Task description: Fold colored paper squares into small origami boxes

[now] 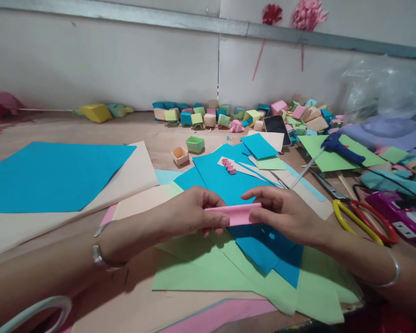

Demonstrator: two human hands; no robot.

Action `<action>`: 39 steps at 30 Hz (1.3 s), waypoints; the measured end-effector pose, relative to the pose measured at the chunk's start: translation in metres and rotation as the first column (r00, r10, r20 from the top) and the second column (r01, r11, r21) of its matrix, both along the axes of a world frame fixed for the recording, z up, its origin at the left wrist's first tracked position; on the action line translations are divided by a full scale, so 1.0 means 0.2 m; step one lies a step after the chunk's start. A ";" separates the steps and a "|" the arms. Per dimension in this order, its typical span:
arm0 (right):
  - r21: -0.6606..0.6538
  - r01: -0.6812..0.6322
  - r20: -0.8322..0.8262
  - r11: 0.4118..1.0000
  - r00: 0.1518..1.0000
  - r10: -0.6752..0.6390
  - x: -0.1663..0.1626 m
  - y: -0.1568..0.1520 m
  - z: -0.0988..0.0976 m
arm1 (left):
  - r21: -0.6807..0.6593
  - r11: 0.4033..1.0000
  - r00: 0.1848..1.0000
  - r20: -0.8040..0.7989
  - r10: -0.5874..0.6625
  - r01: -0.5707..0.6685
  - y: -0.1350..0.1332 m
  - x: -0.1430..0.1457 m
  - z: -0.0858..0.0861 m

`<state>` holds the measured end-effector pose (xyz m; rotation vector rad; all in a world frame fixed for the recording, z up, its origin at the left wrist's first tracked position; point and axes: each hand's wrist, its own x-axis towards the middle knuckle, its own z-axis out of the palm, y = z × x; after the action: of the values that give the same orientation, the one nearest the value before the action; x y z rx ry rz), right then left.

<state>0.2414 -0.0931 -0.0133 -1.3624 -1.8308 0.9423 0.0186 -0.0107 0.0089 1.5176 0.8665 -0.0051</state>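
Between both hands a folded strip of pink paper (pixel 238 214) is held level above the paper sheets. My left hand (pixel 197 210) pinches its left end, thumb in front and fingers behind. At the other end, my right hand (pixel 279 210) grips the strip between thumb and fingers, the index finger lifted over it. Blue paper sheets (pixel 222 178) and green paper sheets (pixel 194 273) lie spread beneath. A small pleated pink paper piece (pixel 229 166) rests on a pale scrap just beyond the hands.
Small open paper boxes, one green (pixel 195 144) and one peach (pixel 180 156), stand behind the sheets. Several colored paper boxes (pixel 197 115) line the wall. At right lie a glue gun (pixel 343 149), scissors (pixel 358 217), a phone (pixel 277 128) and a purple power strip (pixel 398 215). A large blue sheet (pixel 55 175) covers the left.
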 end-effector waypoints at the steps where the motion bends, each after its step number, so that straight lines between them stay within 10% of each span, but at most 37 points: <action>1: 0.183 -0.013 0.092 0.983 0.996 -0.004 0.01 0.00 0.00 | -0.030 0.999 1.000 0.015 0.025 -0.025 0.01 0.00 0.00; 4: 0.698 -0.189 0.387 0.691 0.911 -0.141 0.03 0.00 0.01 | -0.168 0.981 0.992 0.063 0.111 -0.099 0.02 0.00 -0.01; 6: 0.804 -0.328 0.494 0.497 0.833 -0.249 0.04 -0.02 0.02 | -0.273 0.956 0.987 0.083 0.138 -0.111 0.03 0.00 -0.01; 9: 0.814 -0.392 0.532 0.429 0.800 -0.277 0.03 -0.04 0.01 | -0.372 0.925 0.988 0.087 0.126 -0.085 0.02 0.00 -0.01; 14: 0.689 -0.201 0.421 0.697 0.893 -0.159 0.01 -0.03 0.01 | 0.036 0.998 0.996 0.078 0.049 -0.052 0.00 0.00 0.03; 19: 0.317 -0.035 0.261 0.948 0.964 -0.051 0.01 0.00 0.03 | 0.627 0.775 0.997 0.056 0.058 -0.080 -0.01 0.00 0.07; 29: 0.068 0.065 0.215 0.996 0.973 -0.079 0.01 0.03 0.04 | 0.676 0.735 0.999 -0.024 -0.045 0.050 0.01 0.00 0.03; 39: 0.152 0.089 0.307 0.984 0.942 -0.133 0.03 0.09 -0.04 | 0.743 0.669 1.000 0.006 -0.007 0.001 0.07 0.02 -0.09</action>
<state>0.2476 -0.0760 -0.0203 -1.5829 -1.9854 0.5522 0.0218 0.0038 -0.0100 2.2900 0.9056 0.4051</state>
